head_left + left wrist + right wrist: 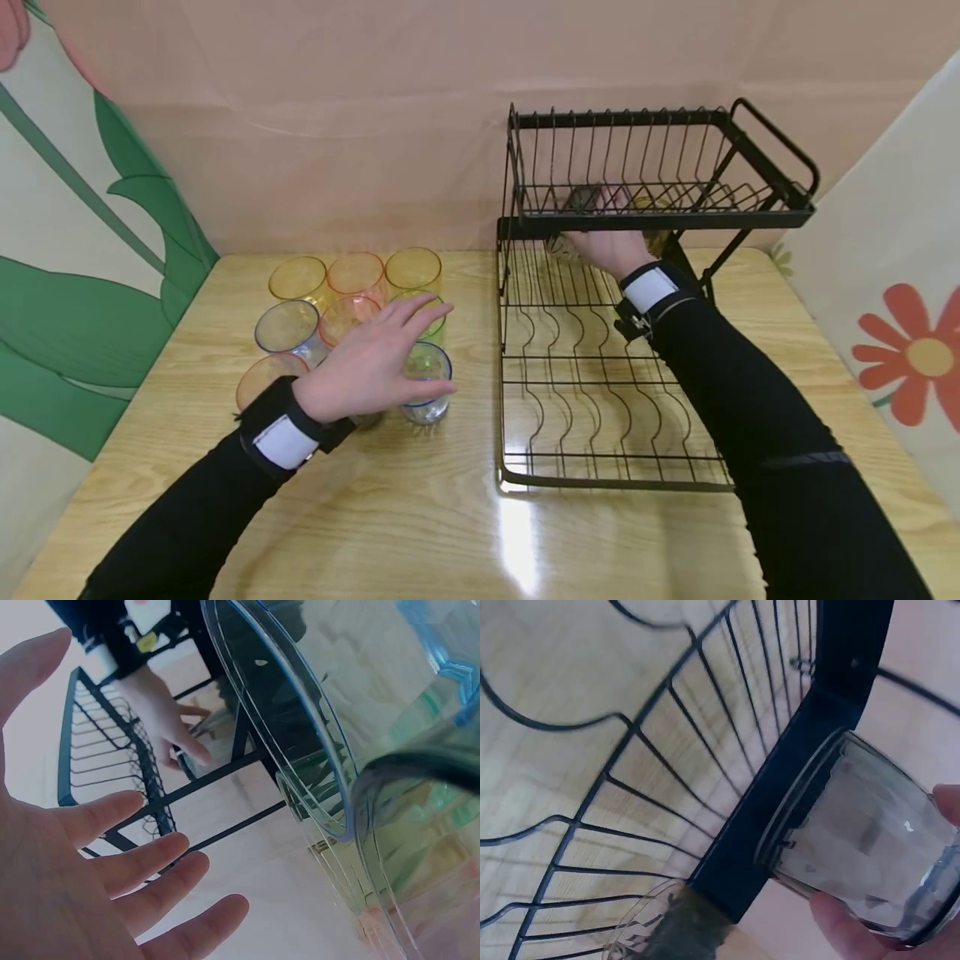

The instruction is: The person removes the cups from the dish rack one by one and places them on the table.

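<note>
My right hand (611,250) grips a clear drinking glass (862,832) inside the dish rack (615,481), under its upper shelf. The shelf's wires partly cover that hand in the head view. In the right wrist view the glass is tilted beside the rack's dark back bar, fingertips on its sides. To the left, my left hand (367,362) is spread over the group of coloured glasses, holding nothing. Its thumb and fingers reach towards a blue-rimmed glass (427,408) at the group's right front. The left wrist view shows its fingers apart from the glass rims.
Several glasses stand in rows, among them a yellow one (412,265), a red-rimmed one (356,271) and a blue-rimmed one (287,327). Another tinted glass (686,930) sits in the rack's lower tier. The upper shelf (667,221) overhangs the back of the rack.
</note>
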Motion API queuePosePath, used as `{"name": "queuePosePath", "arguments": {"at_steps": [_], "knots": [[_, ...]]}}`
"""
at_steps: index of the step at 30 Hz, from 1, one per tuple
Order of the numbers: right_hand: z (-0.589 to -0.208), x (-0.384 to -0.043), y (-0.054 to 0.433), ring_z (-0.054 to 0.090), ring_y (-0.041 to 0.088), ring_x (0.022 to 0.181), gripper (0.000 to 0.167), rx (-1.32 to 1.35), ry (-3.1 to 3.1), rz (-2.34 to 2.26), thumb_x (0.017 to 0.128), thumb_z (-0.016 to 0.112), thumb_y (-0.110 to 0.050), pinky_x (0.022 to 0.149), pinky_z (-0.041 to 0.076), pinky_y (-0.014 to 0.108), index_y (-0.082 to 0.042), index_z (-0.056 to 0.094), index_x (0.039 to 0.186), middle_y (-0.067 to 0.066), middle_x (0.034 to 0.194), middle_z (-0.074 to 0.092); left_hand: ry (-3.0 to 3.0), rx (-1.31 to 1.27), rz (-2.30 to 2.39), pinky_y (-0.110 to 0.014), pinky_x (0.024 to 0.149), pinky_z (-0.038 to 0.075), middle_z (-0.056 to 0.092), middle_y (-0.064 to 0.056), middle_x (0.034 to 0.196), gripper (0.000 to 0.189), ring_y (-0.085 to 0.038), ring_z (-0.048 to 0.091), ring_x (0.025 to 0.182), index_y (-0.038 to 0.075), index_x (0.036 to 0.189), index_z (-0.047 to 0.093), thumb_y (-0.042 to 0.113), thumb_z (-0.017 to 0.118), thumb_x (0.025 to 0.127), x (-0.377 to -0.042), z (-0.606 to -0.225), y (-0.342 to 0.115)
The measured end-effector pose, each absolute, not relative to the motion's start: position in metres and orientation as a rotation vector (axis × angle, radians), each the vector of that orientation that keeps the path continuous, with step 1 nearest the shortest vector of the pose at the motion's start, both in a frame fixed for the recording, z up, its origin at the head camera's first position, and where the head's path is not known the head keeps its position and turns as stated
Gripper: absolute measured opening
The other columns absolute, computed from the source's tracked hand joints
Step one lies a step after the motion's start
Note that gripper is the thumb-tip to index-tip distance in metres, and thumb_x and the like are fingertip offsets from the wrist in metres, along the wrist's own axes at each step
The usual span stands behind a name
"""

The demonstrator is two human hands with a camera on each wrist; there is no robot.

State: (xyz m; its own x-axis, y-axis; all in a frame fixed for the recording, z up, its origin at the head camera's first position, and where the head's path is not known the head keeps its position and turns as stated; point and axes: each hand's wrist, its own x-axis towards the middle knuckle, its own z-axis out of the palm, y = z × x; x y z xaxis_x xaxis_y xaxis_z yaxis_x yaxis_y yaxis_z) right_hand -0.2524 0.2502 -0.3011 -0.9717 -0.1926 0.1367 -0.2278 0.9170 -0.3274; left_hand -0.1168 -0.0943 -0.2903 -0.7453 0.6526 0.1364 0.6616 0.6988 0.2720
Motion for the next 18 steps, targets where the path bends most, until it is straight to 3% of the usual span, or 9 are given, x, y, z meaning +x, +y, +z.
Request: {"name": "queuePosePath", "arguments": {"at_steps": [1,3,5,6,8,10,12,16,18], "knots": [[-0.305,-0.256,0.248,0.049,0.045,0.118,0.076,0.254,-3.008,0.534,0.100,0.047,-0.045,0.100,0.037,0.054,0.010,0.025,0.148,0.037,0.152,0.010,-2.868,-1.109,-0.495,-0.048,0.083,0.052,0.036,-0.011,0.150,0.091,-0.029,0.036,0.135,0.014,0.150,0.035,0.060,0.070,0.080,-0.116,-0.290,-0.094],[-0.310,-0.250,0.249,0.062,0.038,0.077,0.079,0.207,-3.038,0.608,0.099,0.051,-0.046,0.071,0.049,0.048,0.013,0.027,0.145,0.041,0.132,0.042,-2.873,-1.099,-0.536,-0.048,0.085,0.051,0.035,-0.011,0.150,0.091,-0.029,0.035,0.135,0.015,0.151,0.034,0.060,0.070,0.080,-0.116,-0.290,-0.094],[-0.310,-0.238,0.249,0.045,0.026,0.043,0.075,0.213,-3.044,0.652,0.097,0.050,-0.053,0.047,0.040,0.040,0.017,0.047,0.125,0.029,0.088,0.060,-2.886,-1.081,-0.580,-0.048,0.086,0.051,0.033,-0.010,0.152,0.091,-0.029,0.033,0.136,0.016,0.151,0.033,0.060,0.069,0.081,-0.116,-0.289,-0.095],[-0.308,-0.230,0.249,0.043,0.024,0.043,0.075,0.223,-3.043,0.670,0.096,0.050,-0.055,0.046,0.039,0.039,0.015,0.048,0.122,0.022,0.074,0.056,-2.892,-1.072,-0.605,-0.047,0.085,0.051,0.031,-0.010,0.153,0.091,-0.029,0.032,0.137,0.016,0.152,0.032,0.059,0.069,0.081,-0.116,-0.289,-0.095],[-0.305,-0.216,0.249,0.054,0.031,0.057,0.078,0.225,-3.070,0.704,0.094,0.049,-0.059,0.053,0.048,0.043,0.015,0.049,0.119,0.021,0.074,0.052,-2.903,-1.051,-0.649,-0.047,0.085,0.051,0.028,-0.010,0.155,0.091,-0.029,0.030,0.139,0.016,0.152,0.030,0.059,0.069,0.082,-0.116,-0.288,-0.096],[-0.300,-0.202,0.249,0.057,0.043,0.094,0.087,0.206,-3.101,0.749,0.093,0.048,-0.062,0.077,0.051,0.052,0.016,0.039,0.131,0.035,0.112,0.049,-2.908,-1.032,-0.686,-0.046,0.084,0.052,0.027,-0.009,0.156,0.091,-0.028,0.029,0.140,0.016,0.153,0.029,0.058,0.069,0.082,-0.117,-0.287,-0.097],[-0.296,-0.190,0.250,0.034,0.052,0.127,0.098,0.216,-3.104,0.814,0.093,0.049,-0.060,0.099,0.034,0.063,0.007,0.007,0.151,0.039,0.145,0.020,-2.908,-1.022,-0.720,-0.048,0.088,0.050,0.025,-0.009,0.156,0.091,-0.028,0.028,0.140,0.016,0.153,0.028,0.057,0.070,0.083,-0.116,-0.286,-0.097],[-0.292,-0.169,0.253,0.020,0.047,0.138,0.095,0.274,-3.038,0.989,0.093,0.054,-0.058,0.106,0.023,0.064,-0.005,0.004,0.155,0.030,0.155,0.011,-2.908,-1.015,-0.777,-0.050,0.099,0.043,0.024,-0.008,0.157,0.091,-0.027,0.027,0.141,0.017,0.153,0.027,0.057,0.069,0.083,-0.116,-0.283,-0.098],[-0.291,-0.160,0.255,0.036,0.044,0.131,0.091,0.276,-2.993,1.141,0.093,0.057,-0.054,0.101,0.034,0.060,-0.008,0.009,0.155,0.029,0.150,0.022,-2.900,-1.018,-0.808,-0.050,0.102,0.040,0.025,-0.007,0.157,0.091,-0.026,0.027,0.141,0.017,0.153,0.027,0.059,0.067,0.083,-0.117,-0.282,-0.099]]}}
